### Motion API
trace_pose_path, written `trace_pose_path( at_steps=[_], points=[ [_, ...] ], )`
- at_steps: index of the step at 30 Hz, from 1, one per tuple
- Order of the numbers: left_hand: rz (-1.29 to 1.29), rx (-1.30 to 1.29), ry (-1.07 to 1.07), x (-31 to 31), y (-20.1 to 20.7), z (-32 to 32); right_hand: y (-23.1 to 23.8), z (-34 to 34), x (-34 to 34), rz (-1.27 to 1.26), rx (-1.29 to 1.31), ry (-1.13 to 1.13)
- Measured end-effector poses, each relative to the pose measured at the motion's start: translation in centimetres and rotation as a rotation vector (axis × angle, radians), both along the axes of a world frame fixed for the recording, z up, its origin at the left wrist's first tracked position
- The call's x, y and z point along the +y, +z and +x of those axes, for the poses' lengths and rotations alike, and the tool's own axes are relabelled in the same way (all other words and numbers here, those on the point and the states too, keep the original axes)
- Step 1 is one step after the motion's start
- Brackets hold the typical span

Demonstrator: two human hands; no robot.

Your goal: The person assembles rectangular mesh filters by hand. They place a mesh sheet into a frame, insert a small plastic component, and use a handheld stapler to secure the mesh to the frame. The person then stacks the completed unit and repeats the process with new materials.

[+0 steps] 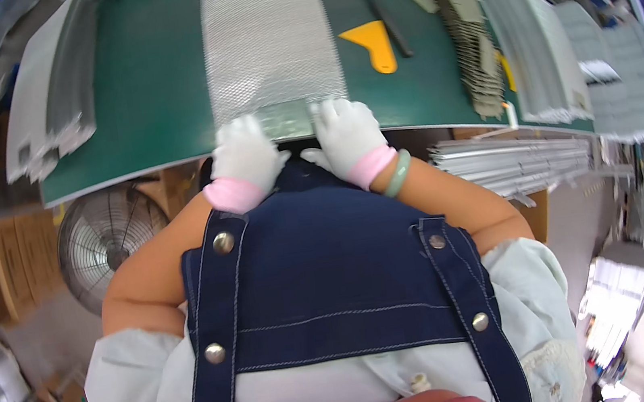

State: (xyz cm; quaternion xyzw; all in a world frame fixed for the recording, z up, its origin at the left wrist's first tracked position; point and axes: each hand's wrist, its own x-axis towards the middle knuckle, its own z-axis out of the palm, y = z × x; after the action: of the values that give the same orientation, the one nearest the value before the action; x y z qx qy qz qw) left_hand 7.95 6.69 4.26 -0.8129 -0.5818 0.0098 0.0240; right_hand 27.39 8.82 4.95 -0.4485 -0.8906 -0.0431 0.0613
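Both hands, left hand [245,152] & right hand [345,134] in white gloves, lie flat, palms down, side by side on near edge of rectangular silvery mesh sheet [270,41], pinning it to green-topped bench [152,85], prob. to stop sliding. Yellow plastic scraper [373,44] & hammer [373,1] lie beyond right hand.

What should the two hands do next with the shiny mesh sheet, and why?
Probably press and smooth along the near edge. Both gloved hands, left hand and right hand, lie flat on the mesh sheet where it meets the front edge of the green mat, over a flatter strip there.
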Motion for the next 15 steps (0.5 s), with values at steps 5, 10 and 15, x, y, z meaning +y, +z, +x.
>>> trace_pose_path(
  at_steps=[5, 10, 15],
  points=[
    [0.146, -0.274, -0.194, 0.9, 1.2, -3.1, 5.0, 11.6, 6.4, 0.201, 0.670, -0.375],
    [0.175, -0.402, -0.243, 0.4, 1.1, -3.1, 5.5, 26.5, 13.3, -0.170, 0.239, -1.258],
    [0.412, -0.596, -0.065, -1.7, 2.6, -2.2, 6.8, 27.2, 15.1, -0.701, 0.175, -1.206]
  ],
)
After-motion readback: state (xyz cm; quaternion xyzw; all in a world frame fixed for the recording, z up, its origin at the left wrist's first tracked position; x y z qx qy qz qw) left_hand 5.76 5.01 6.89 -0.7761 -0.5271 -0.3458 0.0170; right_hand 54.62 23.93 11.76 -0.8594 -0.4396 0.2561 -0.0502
